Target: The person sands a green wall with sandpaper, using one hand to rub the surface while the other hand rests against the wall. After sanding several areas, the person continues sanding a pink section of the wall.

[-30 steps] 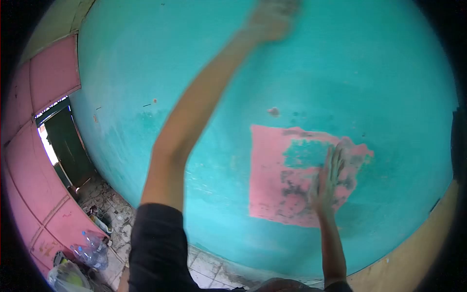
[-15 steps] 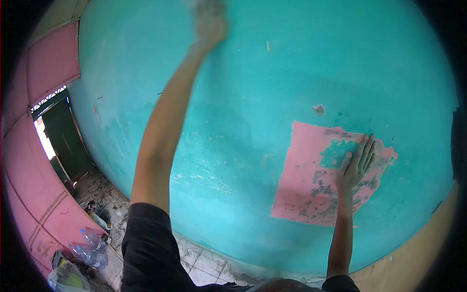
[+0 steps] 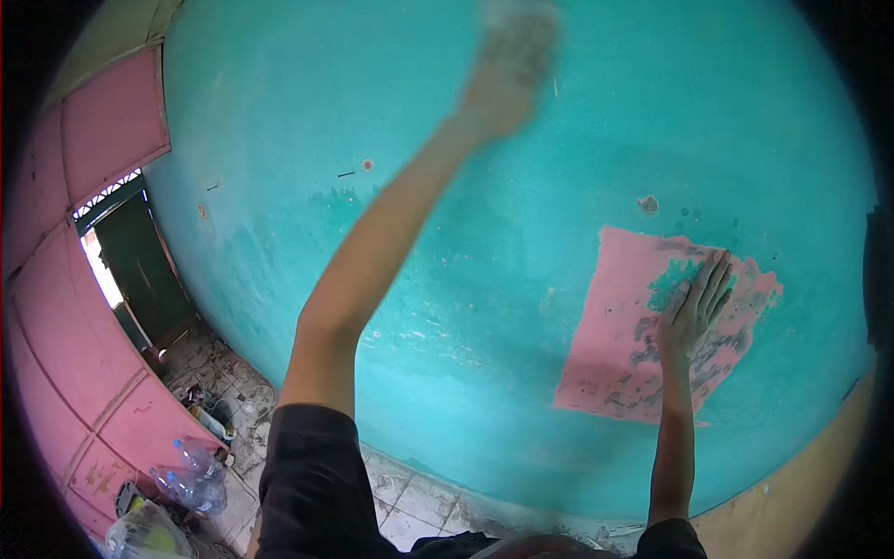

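A turquoise wall (image 3: 447, 307) stands in front of me. High on it is my left hand (image 3: 512, 70), smeared by motion; a paler blur shows at its fingertips, and I cannot make out whether it holds anything. My right hand (image 3: 695, 312) lies flat on the wall, fingers stretched upward and slightly apart, with nothing in it. Beneath that palm is a pink patch (image 3: 605, 326) with ragged edges, grey smudges and turquoise flecks. Just above the patch sits a small chipped spot (image 3: 648, 204).
Two nails (image 3: 346, 174) stick out of the wall at left. Pink panels (image 3: 121, 410) and a dark green door (image 3: 144, 265) stand further left. Clear plastic bottles (image 3: 197, 480), a plastic bag (image 3: 144, 533) and debris lie on the dirty tiled floor (image 3: 410, 494).
My left hand has swept to the right and a little down across the upper wall. The view has turned slightly left. My right hand keeps its place on the pink patch.
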Demonstrator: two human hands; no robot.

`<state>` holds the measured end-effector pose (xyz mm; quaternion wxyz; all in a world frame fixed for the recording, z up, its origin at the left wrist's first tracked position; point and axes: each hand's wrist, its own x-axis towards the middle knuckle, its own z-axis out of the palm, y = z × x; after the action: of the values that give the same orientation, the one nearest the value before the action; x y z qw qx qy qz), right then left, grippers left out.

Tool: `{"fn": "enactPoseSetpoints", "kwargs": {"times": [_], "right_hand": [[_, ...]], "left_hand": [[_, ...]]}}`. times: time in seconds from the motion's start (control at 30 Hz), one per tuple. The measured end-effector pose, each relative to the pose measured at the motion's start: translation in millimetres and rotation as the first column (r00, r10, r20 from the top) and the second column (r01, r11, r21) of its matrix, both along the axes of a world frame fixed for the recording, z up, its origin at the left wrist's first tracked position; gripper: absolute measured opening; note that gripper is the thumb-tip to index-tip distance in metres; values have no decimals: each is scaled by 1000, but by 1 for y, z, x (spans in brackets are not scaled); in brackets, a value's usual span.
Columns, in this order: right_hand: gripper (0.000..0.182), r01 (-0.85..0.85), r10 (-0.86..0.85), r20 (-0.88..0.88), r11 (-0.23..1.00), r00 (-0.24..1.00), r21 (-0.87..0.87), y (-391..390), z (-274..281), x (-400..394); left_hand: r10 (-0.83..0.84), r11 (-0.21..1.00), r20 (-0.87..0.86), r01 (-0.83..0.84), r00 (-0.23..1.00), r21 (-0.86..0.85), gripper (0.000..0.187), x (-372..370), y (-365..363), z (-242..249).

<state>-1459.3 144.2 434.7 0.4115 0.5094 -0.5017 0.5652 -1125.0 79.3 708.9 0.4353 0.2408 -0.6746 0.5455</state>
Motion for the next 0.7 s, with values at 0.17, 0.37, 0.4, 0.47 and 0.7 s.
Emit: {"fn": "enactPoseSetpoints", "kwargs": {"times": [0.17,0.37,0.4,0.47,0.7], "right_hand": [[54,-1,1,-84,1000,996,-5,-6,-18,-20],[53,22,-21,-78,1000,997,9,-2,-19,-19],[53,14,-15,-83,1000,996,-8,-1,-19,-17],[53,13,-15,-78,1000,997,-21,-3,-20,-16],[53,-2,0,-111,1000,994,-23,-4,-28,-25]], "left_hand": [[-31,997,-182,44,983,71,59,64,-11,36],[114,991,-503,-134,857,-5,58,80,-38,47],[76,984,-256,-114,964,-135,59,62,-53,40],[94,994,-206,-104,974,-40,59,42,-30,41],[142,990,-683,-87,717,114,56,115,-42,76]]}}
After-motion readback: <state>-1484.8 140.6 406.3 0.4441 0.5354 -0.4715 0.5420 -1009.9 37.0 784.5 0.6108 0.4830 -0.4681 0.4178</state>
